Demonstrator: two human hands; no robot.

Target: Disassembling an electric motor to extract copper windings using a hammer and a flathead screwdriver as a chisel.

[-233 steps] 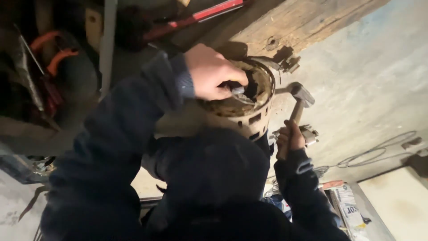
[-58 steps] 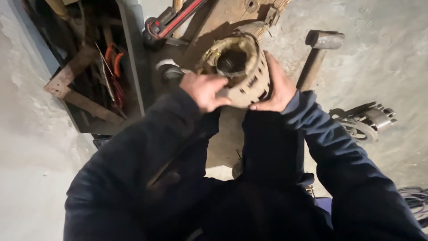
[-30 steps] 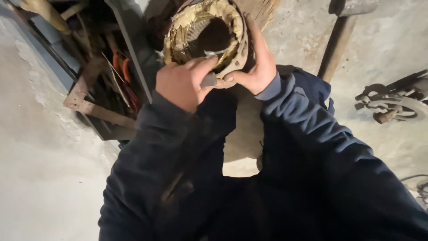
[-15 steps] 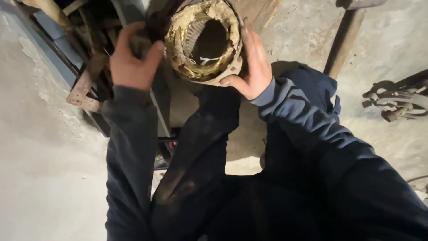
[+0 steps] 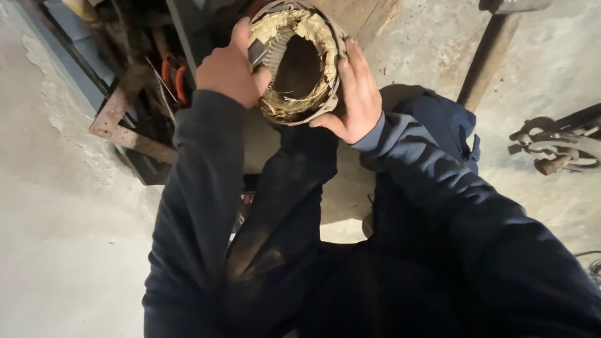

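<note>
Both hands are up at twelve o'clock in the view, clamped on a ring [image 5: 299, 62], a round metal shell with a dark hollow middle and a frayed, yellowish lining packed around its inner wall. The ring is tilted so its open face looks back toward the camera.

The left hand [image 5: 230, 66] grips the ring at its nine o'clock side, fist closed, thumb over the rim, and pinches a small grey metal tool [image 5: 258, 53] whose tip lies against the lining inside the edge; what kind of tool it is cannot be told. The right hand [image 5: 357, 94] cups the ring from three o'clock round to five o'clock, fingers spread flat along the outer shell, palm under the lower edge. The hands are apart, the ring between them.

Dark sleeves run down from both wrists to the bottom of the view, and dark trousers fill the space between them.

At ten o'clock from the ring stands a rusty metal frame [image 5: 122, 125] with clutter in it, among which are orange-handled pliers [image 5: 174, 78]. At one o'clock a hammer [image 5: 491, 50] stands on the concrete floor [image 5: 56, 238], its wooden handle slanting down, its head cut by the top edge. At three o'clock, well apart from the hands, a rusty metal part [image 5: 557, 147] lies on the floor.
</note>
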